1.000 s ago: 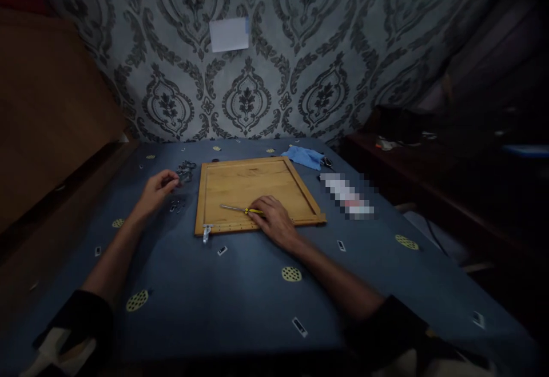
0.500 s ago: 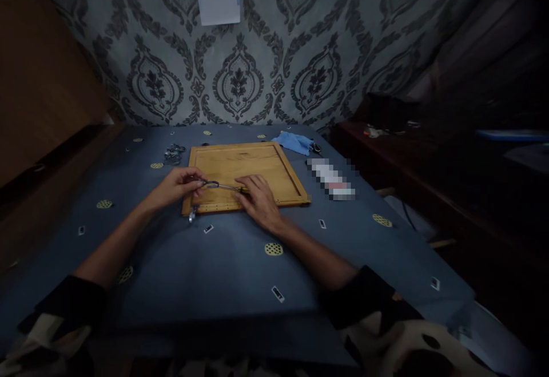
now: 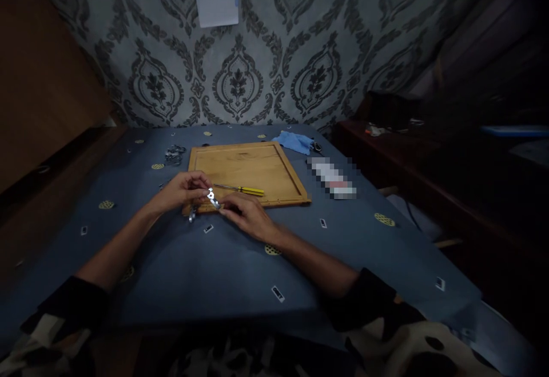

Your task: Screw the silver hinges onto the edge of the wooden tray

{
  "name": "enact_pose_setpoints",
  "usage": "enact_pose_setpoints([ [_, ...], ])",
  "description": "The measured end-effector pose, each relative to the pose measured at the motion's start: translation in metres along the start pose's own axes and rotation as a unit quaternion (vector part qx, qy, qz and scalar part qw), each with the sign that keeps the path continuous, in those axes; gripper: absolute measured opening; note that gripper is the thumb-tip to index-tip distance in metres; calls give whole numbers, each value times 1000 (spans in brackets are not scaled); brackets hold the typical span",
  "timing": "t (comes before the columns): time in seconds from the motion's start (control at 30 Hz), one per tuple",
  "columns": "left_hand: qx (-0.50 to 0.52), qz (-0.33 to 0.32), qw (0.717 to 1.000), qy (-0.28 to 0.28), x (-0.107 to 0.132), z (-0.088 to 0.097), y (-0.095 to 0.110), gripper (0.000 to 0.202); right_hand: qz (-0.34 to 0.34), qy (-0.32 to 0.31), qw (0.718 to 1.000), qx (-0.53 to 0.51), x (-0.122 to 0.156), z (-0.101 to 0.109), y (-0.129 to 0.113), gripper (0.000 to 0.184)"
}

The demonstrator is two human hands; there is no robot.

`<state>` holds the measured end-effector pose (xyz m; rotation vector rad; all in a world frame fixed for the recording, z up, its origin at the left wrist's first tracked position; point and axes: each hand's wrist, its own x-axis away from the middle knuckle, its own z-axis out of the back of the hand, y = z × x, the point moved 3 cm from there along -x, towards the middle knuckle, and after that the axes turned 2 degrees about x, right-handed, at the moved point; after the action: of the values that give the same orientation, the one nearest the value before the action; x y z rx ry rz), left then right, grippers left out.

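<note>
Between my two hands is a small shiny metal hinge [image 3: 211, 195], held over the near edge of a wooden cabinet door [image 3: 240, 162]. The fingers of my left hand [image 3: 182, 193] are closed on its upper end. At its lower end, my right hand [image 3: 249, 215] pinches it with thumb and fingertips. A screwdriver with a yellow handle [image 3: 251, 191] lies on the door just beyond my right hand. Another metal hinge [image 3: 192, 213] sits at the door's near left corner, below my left hand.
A pile of metal hinges [image 3: 174, 154] lies on the blue patterned tablecloth [image 3: 206, 274], left of the door. To the right are a blue cloth [image 3: 294, 142] and a blurred-out white item [image 3: 332, 178]. A patterned wall [image 3: 257, 62] rises behind the table.
The screwdriver has left my hands and now rests on the door. Both hands have come closer together and hold a hinge. My right hand has shifted left and nearer to me.
</note>
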<state>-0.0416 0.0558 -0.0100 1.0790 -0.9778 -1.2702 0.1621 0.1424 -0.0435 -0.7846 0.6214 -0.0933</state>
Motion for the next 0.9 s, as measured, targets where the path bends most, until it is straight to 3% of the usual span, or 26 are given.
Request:
enact_pose_setpoints([
  [0.27,-28,-11,999,-31,1,-8,4,34,-98,-28,985,-138,1,-16,-3,12],
  [0.5,-56,-13,997,-52,4,-10,9,34,-177,-64,951,-247,0,-28,-1,35],
  [0.67,-86,-22,995,-38,9,-1,20,30,-222,-64,931,-282,-1,-32,-1,45],
  [0.77,-142,-24,989,-41,16,6,25,31,-247,-68,919,-299,0,-33,-2,46],
  [0.9,-276,-41,957,-75,24,4,26,43,-280,-77,900,-325,1,-33,-4,47],
])
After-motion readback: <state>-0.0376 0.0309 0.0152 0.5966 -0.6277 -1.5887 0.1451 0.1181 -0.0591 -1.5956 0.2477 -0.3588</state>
